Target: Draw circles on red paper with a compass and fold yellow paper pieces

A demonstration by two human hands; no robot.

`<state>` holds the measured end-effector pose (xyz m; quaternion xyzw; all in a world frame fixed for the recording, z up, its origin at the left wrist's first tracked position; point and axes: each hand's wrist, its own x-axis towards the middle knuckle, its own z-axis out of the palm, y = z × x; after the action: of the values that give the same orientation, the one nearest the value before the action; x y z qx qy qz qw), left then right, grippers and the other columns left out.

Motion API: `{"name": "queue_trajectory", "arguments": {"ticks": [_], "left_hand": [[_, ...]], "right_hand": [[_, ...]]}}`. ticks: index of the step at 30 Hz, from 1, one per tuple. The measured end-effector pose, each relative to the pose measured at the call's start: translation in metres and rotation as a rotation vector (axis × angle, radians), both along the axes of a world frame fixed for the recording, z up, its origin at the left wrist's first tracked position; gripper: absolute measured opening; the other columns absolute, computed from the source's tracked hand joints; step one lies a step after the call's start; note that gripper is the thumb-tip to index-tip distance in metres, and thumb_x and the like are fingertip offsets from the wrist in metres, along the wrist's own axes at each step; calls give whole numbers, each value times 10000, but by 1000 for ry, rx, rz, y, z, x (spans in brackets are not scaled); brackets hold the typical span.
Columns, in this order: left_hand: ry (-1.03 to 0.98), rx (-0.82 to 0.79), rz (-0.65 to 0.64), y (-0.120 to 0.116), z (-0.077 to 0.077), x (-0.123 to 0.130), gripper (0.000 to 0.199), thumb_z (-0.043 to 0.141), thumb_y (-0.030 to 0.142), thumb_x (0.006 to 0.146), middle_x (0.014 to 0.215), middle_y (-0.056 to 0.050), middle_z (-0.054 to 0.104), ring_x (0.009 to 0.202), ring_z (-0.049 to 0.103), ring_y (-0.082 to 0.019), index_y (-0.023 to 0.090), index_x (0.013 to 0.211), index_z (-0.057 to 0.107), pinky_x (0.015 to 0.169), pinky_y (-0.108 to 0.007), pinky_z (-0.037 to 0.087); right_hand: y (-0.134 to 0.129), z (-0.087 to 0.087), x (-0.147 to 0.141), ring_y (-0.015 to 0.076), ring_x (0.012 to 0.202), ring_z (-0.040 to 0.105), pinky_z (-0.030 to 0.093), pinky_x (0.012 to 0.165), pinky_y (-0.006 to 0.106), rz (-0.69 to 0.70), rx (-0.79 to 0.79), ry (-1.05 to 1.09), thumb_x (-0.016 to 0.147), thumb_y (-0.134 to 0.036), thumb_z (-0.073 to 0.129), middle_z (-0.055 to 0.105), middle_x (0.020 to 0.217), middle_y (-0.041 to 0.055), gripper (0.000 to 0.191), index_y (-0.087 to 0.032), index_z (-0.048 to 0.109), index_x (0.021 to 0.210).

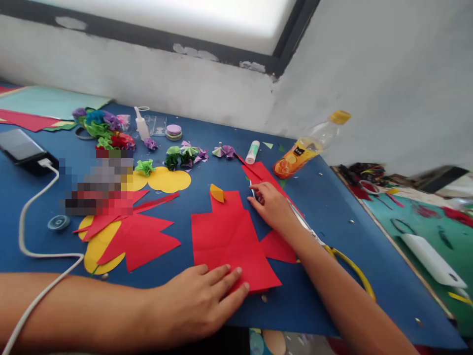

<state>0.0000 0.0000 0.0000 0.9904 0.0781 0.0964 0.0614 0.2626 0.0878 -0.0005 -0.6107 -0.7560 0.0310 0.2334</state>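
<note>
My left hand (212,296) lies flat with its fingers spread on the lower edge of a folded red paper (225,236), which has a narrower tab at its top. A small folded yellow paper piece (217,194) rests on that tab. Right of it, my right hand (271,202) curls, thumb and forefinger close together at a thin white sliver that I cannot make out. Beneath that hand runs a red paper strip (258,172). Scissors with yellow handles (354,268) lie partly under my right forearm. Another red piece (279,246) is beside the folded paper.
Red pointed cutouts (144,236) and yellow scalloped paper (166,180) lie left. Behind them are crumpled paper flowers (188,153), a glue stick (253,152) and a juice bottle (310,145). A white cable (25,222) crosses my left forearm. A green table (424,222) stands right.
</note>
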Motion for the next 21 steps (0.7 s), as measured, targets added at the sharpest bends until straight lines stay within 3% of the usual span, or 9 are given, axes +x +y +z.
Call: {"name": "queue_trajectory", "arguments": {"ticks": [7, 13, 17, 21], "left_hand": [[-23, -212, -51, 4, -9, -6, 433, 302, 218, 954, 1379, -132, 474, 1209, 521, -243, 80, 1362, 353, 871, -354, 511], [-46, -470, 51, 9, -16, -6, 529, 416, 166, 834, 1411, -53, 455, 1302, 415, -208, 154, 1360, 365, 1069, -424, 364], [-79, -477, 84, 9, -16, -6, 493, 423, 171, 843, 1426, -82, 431, 1322, 387, -213, 131, 1334, 413, 1089, -397, 344], [-110, -356, 87, 16, -19, -5, 388, 419, 199, 886, 1391, -110, 471, 1290, 430, -237, 118, 1254, 510, 1072, -376, 365]], "right_hand": [[0, 5, 16, 183, 724, 635, 545, 679, 333, -10, -9, 69, 792, -210, 565, 619, 961, 89, 184, -175, 600, 969], [-2, 5, 14, 184, 695, 628, 541, 677, 347, -1, -35, 57, 829, -239, 512, 641, 889, 77, 143, -187, 618, 909], [-5, 8, 10, 207, 745, 631, 530, 728, 376, 1, -24, 53, 836, -260, 508, 647, 908, 88, 154, -191, 622, 912], [-5, 8, 10, 213, 763, 635, 533, 724, 373, -8, -7, 73, 848, -287, 497, 650, 896, 79, 162, -203, 621, 907]]}}
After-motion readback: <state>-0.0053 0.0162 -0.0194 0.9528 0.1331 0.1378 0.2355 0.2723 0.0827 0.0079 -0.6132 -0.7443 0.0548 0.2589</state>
